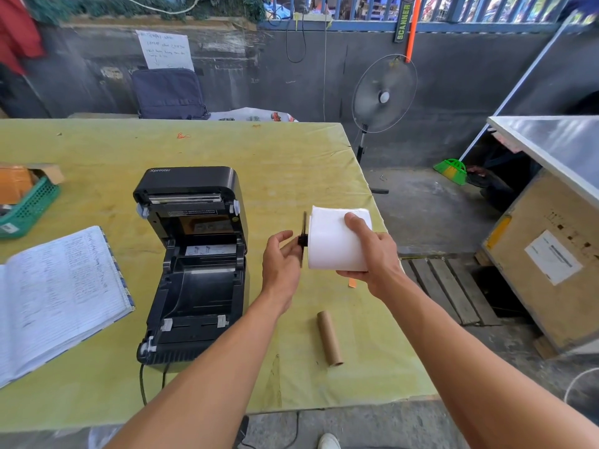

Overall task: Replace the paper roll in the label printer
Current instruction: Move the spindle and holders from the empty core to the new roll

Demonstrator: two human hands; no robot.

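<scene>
Right hand [372,254] wraps smooth white cylindrical paper roll [334,244]; left hand [280,264] pinches black plastic spindle [303,238].

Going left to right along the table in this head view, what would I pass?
Open lined paper notebook → black plastic label printer → left hand pinching a black spindle → white paper roll in the right hand → brown wooden crate.

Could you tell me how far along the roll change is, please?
Done: printer lid up, bay empty, spent cardboard core on the table. In hand: right hand grips the new white roll; left hand holds the black spindle at its end. Left: seat the roll, close the lid.
</scene>
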